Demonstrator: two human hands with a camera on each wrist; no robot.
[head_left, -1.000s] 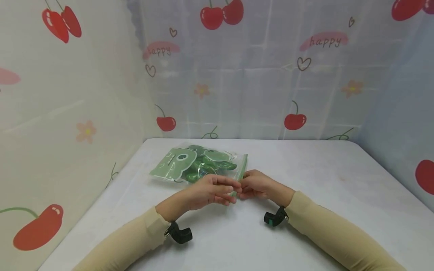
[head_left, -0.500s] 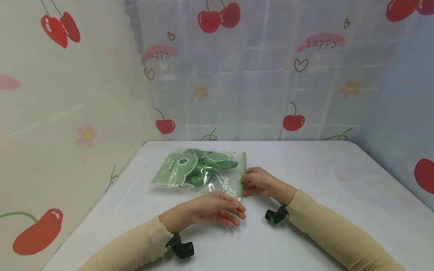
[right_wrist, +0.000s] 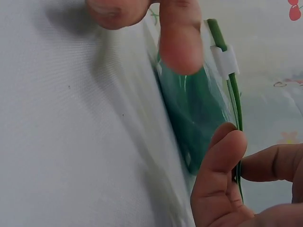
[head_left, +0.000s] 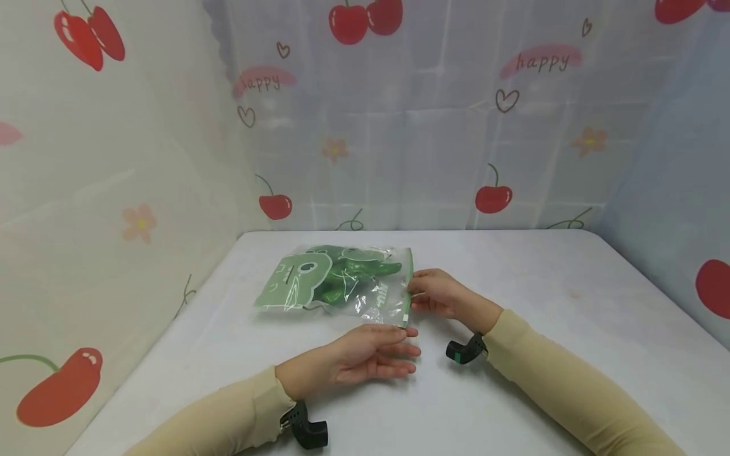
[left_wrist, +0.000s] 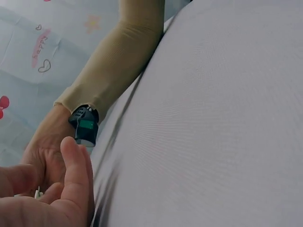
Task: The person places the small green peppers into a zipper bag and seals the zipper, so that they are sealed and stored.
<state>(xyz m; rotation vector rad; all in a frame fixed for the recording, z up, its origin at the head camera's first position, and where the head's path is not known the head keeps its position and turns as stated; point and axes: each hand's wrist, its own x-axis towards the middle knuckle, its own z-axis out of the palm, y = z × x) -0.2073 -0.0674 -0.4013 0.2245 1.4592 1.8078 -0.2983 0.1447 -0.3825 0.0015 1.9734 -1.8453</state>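
A clear slider zip bag (head_left: 291,285) with green cartoon print lies at the back left of the table, with glossy green things (head_left: 342,278) inside. My right hand (head_left: 441,294) pinches the bag's green zip edge between thumb and fingers, as the right wrist view shows. The white slider (right_wrist: 225,61) sits at the near end of that edge. My left hand (head_left: 371,354) is just in front of this corner, fingers extended and holding nothing. Whether its upper fingers touch the corner I cannot tell. In the left wrist view the bag is mostly hidden behind the hands.
A white table (head_left: 513,392) lies under the hands. Printed curtains (head_left: 433,126) with cherries, hearts and flowers hang behind it and on both sides. A black wrist camera (head_left: 308,427) sits on the left wrist and another camera (head_left: 464,349) on the right.
My left hand has come away from the zip edge toward me, its fingers spreading. My right hand stays on the edge. The bag has turned slightly, and its near corner with the slider now shows.
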